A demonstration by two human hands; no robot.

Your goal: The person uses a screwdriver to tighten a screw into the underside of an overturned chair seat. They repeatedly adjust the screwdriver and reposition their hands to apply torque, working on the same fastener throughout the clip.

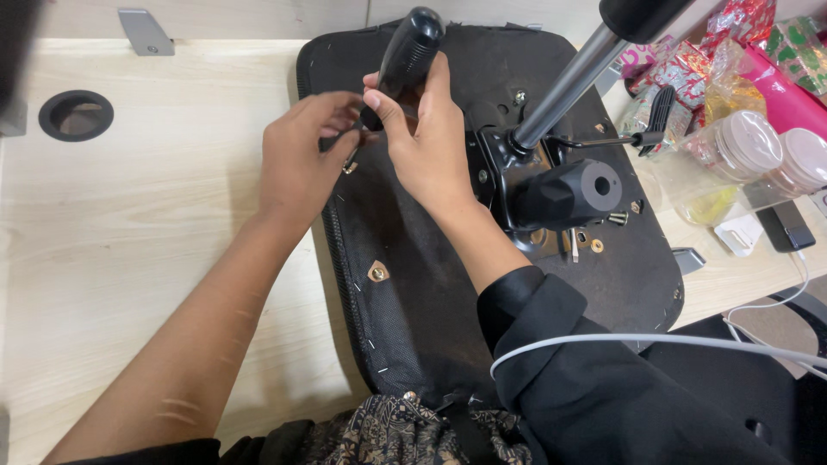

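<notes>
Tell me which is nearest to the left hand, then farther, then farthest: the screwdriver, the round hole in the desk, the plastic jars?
1. Screwdriver: at the left hand's fingers, just to their right.
2. Round hole: far left in the desk.
3. Plastic jars: far right, past the chair's metal post.

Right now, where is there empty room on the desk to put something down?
The pale wooden desk is bare left of the upturned black chair seat, below the round cable hole. The right side is crowded: shiny wrapped packets, plastic jars and a white cable.
</notes>
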